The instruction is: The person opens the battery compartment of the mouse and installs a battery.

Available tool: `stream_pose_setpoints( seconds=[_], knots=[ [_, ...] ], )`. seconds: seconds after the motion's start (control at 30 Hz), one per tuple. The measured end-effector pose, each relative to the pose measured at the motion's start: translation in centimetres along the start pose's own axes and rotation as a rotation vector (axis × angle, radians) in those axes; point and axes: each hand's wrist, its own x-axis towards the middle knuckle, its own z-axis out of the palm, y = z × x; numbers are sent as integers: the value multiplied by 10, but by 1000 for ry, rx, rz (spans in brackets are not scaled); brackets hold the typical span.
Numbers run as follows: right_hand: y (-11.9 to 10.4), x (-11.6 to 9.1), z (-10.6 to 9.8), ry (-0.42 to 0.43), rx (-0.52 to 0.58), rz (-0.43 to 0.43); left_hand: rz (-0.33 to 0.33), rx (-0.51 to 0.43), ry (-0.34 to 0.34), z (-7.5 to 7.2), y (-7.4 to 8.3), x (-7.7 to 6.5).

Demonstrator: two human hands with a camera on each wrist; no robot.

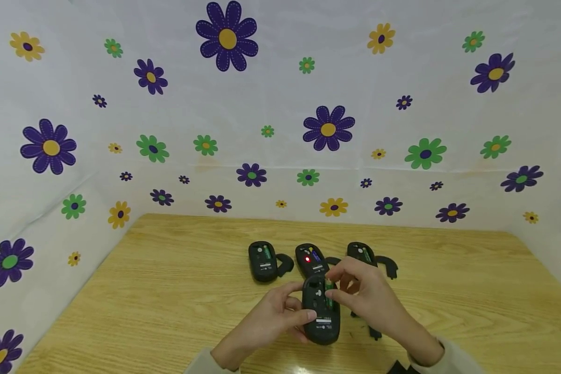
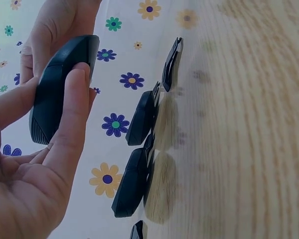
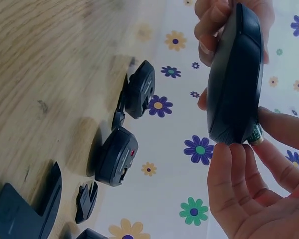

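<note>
My left hand (image 1: 280, 314) holds a black computer mouse (image 1: 321, 332) with its underside turned up, the thumb over its edge. The mouse is lifted off the table, and its battery slot lies uncovered. A green battery (image 1: 329, 298) sits at that slot, pinched between the thumb and fingers of my right hand (image 1: 371, 293). In the right wrist view the battery's end (image 3: 256, 135) sticks out past the mouse's side. From the left wrist, the mouse (image 2: 65, 89) appears edge-on, gripped between thumb and fingers.
Behind my hands, three more mice lie underside up: a left one (image 1: 263, 262) with a battery inside, a middle one (image 1: 310, 259) with a red light lit, and a right one (image 1: 357, 250). Curved black covers (image 1: 286, 265) lie beside them. A flowered cloth (image 1: 271, 93) hangs behind the table.
</note>
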Motion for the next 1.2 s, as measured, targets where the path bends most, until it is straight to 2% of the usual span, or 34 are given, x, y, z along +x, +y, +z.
stream_pose_setpoints(
  seconds=[0.17,0.3,0.4,0.53,0.63,0.73,0.93,1.2],
  knots=[
    [1,0,4,39,-43,-30,0,-4,7,0,0,0],
    [1,2,3,24,58,41,3,-6,9,0,1,-1],
    [2,3,0,-59,218,158,7,3,9,0,2,-1],
    [6,5,-2,-208,405,338,15,13,7,0,3,-1],
    [9,6,-3,-291,488,427,22,18,1,0,2,-1],
    [11,5,-4,-328,544,479,23,19,0,0,2,-1],
    [12,3,-4,-335,586,504,7,29,5,1,2,-1],
    [11,0,-3,-330,584,466,3,41,8,1,1,-1]
  ],
)
